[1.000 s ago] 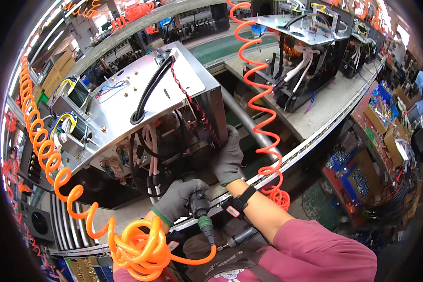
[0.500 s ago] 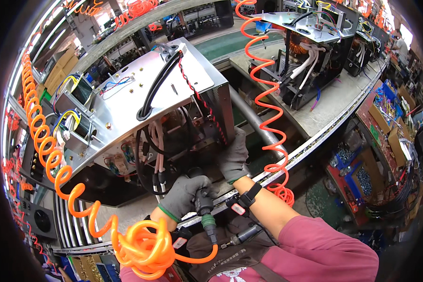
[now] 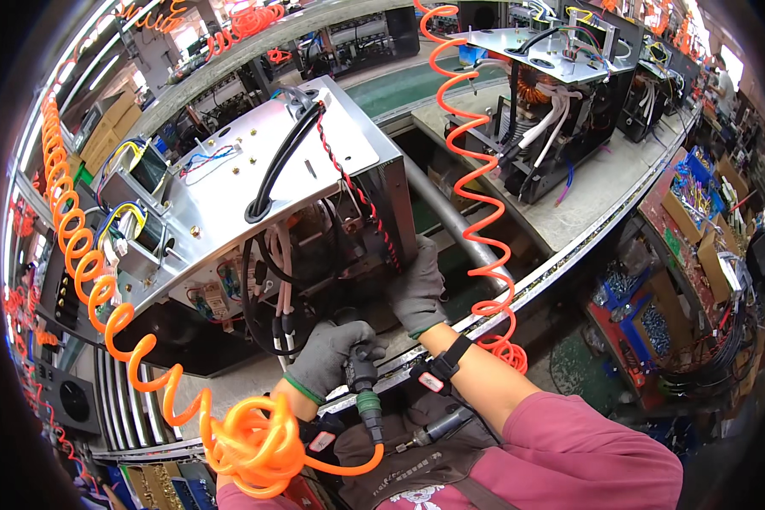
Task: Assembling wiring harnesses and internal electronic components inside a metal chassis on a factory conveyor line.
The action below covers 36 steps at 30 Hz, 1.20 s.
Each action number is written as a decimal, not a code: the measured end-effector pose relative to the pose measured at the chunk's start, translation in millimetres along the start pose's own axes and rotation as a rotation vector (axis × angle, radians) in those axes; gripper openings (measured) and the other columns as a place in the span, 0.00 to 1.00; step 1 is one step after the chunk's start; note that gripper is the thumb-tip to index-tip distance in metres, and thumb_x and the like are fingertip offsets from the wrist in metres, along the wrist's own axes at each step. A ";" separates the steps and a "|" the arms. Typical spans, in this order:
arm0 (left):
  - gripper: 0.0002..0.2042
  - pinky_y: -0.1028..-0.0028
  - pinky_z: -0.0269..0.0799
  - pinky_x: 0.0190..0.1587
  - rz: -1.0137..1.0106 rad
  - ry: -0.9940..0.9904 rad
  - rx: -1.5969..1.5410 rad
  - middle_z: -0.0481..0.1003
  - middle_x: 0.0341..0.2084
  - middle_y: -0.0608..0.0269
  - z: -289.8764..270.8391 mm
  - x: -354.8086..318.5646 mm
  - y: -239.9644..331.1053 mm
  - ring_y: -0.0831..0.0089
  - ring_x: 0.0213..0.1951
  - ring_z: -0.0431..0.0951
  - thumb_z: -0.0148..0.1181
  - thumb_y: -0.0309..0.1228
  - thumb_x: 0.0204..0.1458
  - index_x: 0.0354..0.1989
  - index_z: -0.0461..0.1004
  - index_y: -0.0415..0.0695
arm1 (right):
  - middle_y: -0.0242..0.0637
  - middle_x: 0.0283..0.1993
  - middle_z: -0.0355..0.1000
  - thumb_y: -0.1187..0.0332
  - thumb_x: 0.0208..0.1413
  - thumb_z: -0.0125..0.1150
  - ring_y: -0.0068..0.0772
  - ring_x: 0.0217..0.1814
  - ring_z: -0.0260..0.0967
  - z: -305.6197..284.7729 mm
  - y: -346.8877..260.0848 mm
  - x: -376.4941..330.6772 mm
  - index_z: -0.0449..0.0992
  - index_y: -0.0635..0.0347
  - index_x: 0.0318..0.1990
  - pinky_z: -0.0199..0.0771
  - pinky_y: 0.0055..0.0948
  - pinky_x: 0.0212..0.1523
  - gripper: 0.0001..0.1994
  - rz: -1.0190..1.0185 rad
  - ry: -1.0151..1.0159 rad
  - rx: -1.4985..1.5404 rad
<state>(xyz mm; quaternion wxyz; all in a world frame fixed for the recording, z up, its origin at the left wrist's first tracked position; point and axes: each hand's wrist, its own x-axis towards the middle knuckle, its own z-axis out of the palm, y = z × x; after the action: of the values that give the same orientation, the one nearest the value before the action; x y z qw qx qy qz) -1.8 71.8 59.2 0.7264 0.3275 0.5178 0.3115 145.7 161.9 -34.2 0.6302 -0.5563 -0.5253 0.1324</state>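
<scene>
My left hand (image 3: 330, 355), in a grey glove with a green cuff, is closed around a black air screwdriver (image 3: 362, 371). Its green coupling joins an orange coiled hose (image 3: 255, 446). The tool's front end is lost in shadow at the open lower front of a metal-topped machine chassis (image 3: 212, 204). At the chassis's lower right corner is my gloved right hand (image 3: 420, 293), its fingers mostly hidden in the dark. Beside it, a twisted red and black wire pair (image 3: 359, 194) runs down the chassis. Black cables (image 3: 287, 161) pass through a hole in the top plate.
A second hose (image 3: 476, 170) hangs right of the chassis. Beyond it, another half-built unit (image 3: 552, 110) stands on the line. A metal pipe (image 3: 455, 217) crosses the gap between them. At far right are bins of screws (image 3: 654, 327). Another tool (image 3: 442, 427) lies against my apron.
The view has shifted slightly, with the chassis a little further left. My left hand still grips the air screwdriver, and my right hand stays by the chassis corner.
</scene>
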 end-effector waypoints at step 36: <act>0.08 0.74 0.79 0.39 0.100 0.069 -0.002 0.75 0.26 0.59 7.4 -5.0 2.7 0.70 0.34 0.81 0.59 0.31 0.50 0.30 0.73 0.38 | 0.43 0.47 0.73 0.69 0.41 0.69 0.49 0.50 0.73 -10.1 -8.6 4.9 0.60 0.51 0.55 0.72 0.39 0.49 0.32 0.108 -0.142 -0.067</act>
<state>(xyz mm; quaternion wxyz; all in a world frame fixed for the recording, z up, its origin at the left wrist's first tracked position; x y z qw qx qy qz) 3.7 68.3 66.0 0.6920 0.3414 0.5251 0.3590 152.3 156.9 -22.7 0.5640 -0.5939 -0.5421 0.1878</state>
